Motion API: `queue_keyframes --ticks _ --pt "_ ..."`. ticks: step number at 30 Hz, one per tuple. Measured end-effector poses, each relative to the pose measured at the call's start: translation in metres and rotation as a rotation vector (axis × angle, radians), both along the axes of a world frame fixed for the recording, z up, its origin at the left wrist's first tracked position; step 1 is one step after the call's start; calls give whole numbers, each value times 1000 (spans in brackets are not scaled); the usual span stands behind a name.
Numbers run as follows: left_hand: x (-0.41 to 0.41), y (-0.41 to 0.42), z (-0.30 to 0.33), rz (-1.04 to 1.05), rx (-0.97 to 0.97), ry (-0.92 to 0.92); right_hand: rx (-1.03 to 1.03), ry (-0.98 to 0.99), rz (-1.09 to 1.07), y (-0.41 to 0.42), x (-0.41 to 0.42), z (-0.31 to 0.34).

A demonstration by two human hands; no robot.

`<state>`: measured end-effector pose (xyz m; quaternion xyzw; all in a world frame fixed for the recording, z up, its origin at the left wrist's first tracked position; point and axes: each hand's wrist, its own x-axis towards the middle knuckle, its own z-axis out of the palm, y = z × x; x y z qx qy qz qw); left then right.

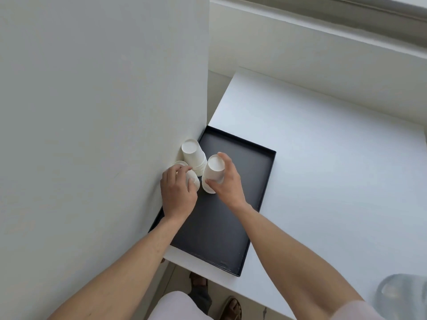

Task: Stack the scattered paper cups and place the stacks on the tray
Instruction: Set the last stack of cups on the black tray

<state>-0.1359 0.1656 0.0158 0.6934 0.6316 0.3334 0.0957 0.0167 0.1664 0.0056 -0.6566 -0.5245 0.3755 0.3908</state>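
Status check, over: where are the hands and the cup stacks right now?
Left hand grips stack; right hand grips stack. Third stack free. All on tray. Wall close.

White table (323, 169) abutting a wall on its left carries a black rectangular tray (261, 197) at its left edge and a blurred grey object (402, 294) near right.

A white counter (323, 169) stands in a corner, its left side against a plain white wall (104, 100). Behind it runs a white ledge (312, 56), w/ what is perhaps a window frame (346, 10) above. Soft daylight, approx. even. Below the counter edge a strip of pale floor (171, 280) shows.
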Motion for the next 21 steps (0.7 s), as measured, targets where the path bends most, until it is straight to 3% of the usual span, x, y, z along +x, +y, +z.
queue_keyframes --ticks 10,16,21 --pt "-2 8 -8 -177 -151 135 -59 -78 73 6 -9 -34" --pt "-4 7 -8 -237 -168 263 -80 -118 86 8 -11 -32" --pt "-6 6 -8 -237 -153 269 -64 -127 107 5 -9 -21"
